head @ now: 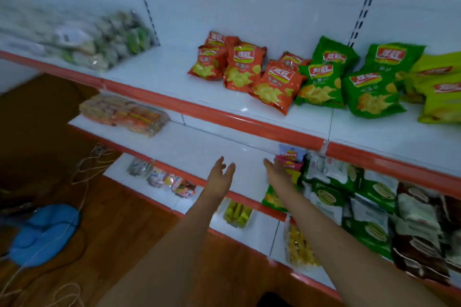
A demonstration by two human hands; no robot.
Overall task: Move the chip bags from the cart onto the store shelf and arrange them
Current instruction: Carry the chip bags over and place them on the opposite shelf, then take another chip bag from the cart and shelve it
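Already, from the head view, our left hand reaches empty with a wide grip, while our right hand touches small snack packets on the middle shelf; that grip we cannot tell. Orange chip bags and green chip bags lie jumbled on the upper shelf, so a careless nudge could slide one off its edge.

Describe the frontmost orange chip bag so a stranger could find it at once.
Start at the upper white shelf with the red front edge. Among its cluster of glossy orange chip bags, find the frontmost orange chip bag: it lies nearest the edge, tilted, touching the green chip bags.
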